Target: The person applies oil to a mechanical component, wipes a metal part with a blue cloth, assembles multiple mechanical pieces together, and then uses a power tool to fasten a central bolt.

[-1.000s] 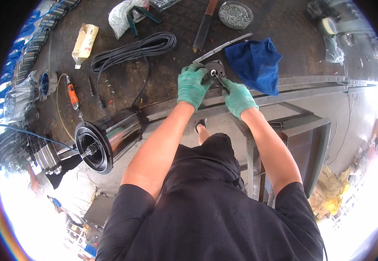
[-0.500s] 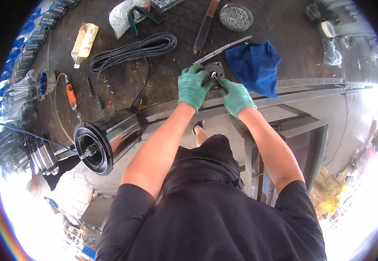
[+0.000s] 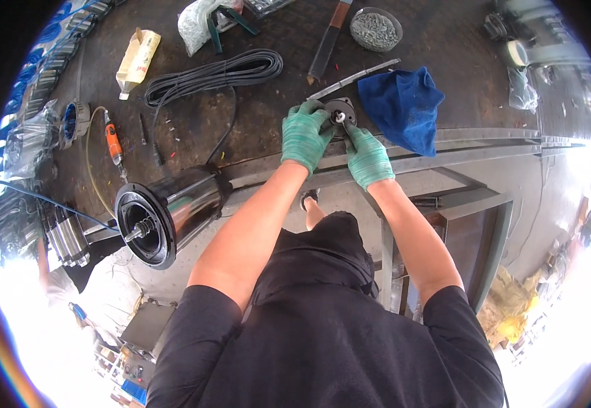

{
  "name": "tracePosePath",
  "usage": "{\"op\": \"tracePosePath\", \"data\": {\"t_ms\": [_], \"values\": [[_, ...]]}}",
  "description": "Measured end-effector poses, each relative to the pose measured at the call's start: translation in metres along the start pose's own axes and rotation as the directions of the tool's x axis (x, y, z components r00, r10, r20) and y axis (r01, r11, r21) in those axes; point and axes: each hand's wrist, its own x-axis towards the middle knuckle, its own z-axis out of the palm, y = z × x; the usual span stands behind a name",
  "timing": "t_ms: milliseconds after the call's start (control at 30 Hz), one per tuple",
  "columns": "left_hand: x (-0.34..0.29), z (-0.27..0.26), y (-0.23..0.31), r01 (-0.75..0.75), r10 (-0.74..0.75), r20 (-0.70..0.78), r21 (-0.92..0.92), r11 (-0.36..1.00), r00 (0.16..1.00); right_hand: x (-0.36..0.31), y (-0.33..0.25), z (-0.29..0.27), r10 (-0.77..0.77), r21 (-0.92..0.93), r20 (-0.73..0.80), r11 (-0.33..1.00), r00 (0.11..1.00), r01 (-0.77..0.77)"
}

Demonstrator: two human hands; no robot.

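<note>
Near the table's front edge, my left hand [image 3: 307,138], in a green glove, is closed on the left side of a dark round metal flange [image 3: 342,106]. A small white ring [image 3: 339,117] shows in the middle of this flange. My right hand [image 3: 367,158], gloved alike, has its fingers and thumb together at the flange's near right side, touching it by the ring. Whether those fingertips pinch some small piece is too fine to make out. A blue cloth [image 3: 402,105] lies just right of the flange, and a thin metal bar [image 3: 353,77] lies behind it.
A black and steel motor housing [image 3: 180,207] with a protruding shaft lies at the table edge, left. Beyond are a coiled black cable [image 3: 214,75], an orange air tool [image 3: 112,141], a bowl of screws [image 3: 375,30], a flat file-like tool [image 3: 329,42] and a carton [image 3: 137,61].
My right hand has shifted slightly left, its fingers lower at the flange's near side. The left hand keeps its hold. The whole view has shifted a little.
</note>
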Motion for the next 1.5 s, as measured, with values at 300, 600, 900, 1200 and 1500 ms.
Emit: {"op": "tracePosePath", "data": {"t_ms": [300,600,900,1200,1500], "values": [[0.0,-0.008,0.012,0.022,-0.023,0.017,0.056,0.998,1.0,-0.001,0.004,0.002,-0.032,0.058,-0.059,0.998,0.998,0.035],[-0.001,-0.01,0.007,-0.039,0.035,-0.059,-0.085,0.996,0.998,-0.007,-0.021,-0.033,-0.081,-0.061,0.013,0.995,0.997,0.081],[-0.012,-0.046,0.01,0.466,-0.464,0.386,-0.882,0.068,0.798,0.002,-0.052,-0.115,-0.078,-0.211,0.299,0.967,0.951,0.146],[-0.045,-0.071,0.032,0.481,-0.324,0.548,-0.835,-0.267,0.771,0.086,0.155,-0.17,0.072,-0.29,-0.291,0.944,0.954,-0.16],[-0.065,-0.1,0.049,0.454,-0.305,0.463,-0.885,-0.105,0.832,0.006,-0.051,-0.151,-0.15,0.673,0.133,0.739,0.98,0.022]]}}
